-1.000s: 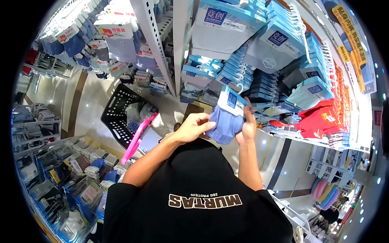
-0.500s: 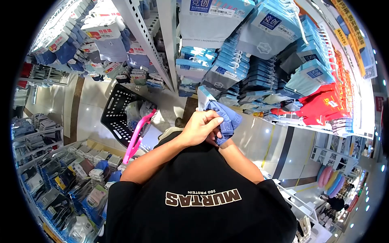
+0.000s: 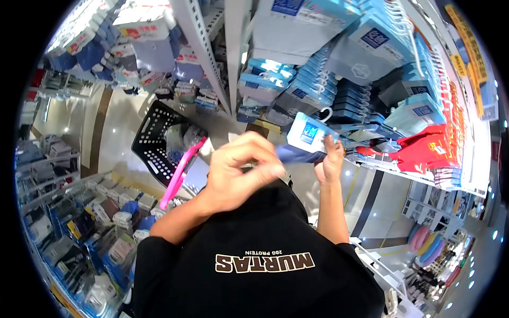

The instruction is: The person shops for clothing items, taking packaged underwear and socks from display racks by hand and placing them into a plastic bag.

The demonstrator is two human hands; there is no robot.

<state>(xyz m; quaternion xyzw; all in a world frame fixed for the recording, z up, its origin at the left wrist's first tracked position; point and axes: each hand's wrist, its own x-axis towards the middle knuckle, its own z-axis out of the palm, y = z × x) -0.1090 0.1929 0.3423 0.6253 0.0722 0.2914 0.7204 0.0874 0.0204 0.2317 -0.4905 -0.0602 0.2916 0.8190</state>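
Observation:
My right hand [image 3: 331,159] grips the edge of a light-blue hanger card [image 3: 309,132] with a dark-blue label and a white hook. Folded blue underwear [image 3: 299,155] hangs from that card, partly blurred. To the left of it is my left hand [image 3: 238,172], fingers loosely curled and thumb apart, with nothing visible in it. Its fingertips are close to the blurred end of the underwear. Just beyond my hands, similar packs of underwear [image 3: 310,93] hang on hooks in rows.
A black shopping basket [image 3: 154,139] with a pink handle [image 3: 183,172] stands on the floor at left, holding plastic-wrapped items. Red packs [image 3: 429,148] hang at right. A bin of packaged goods [image 3: 101,233] is at lower left. White rack posts [image 3: 234,58] rise ahead.
The underwear was bunched between both hands. My right hand has moved forward and right with it, turning the card's label up, and my left hand has come away to the left.

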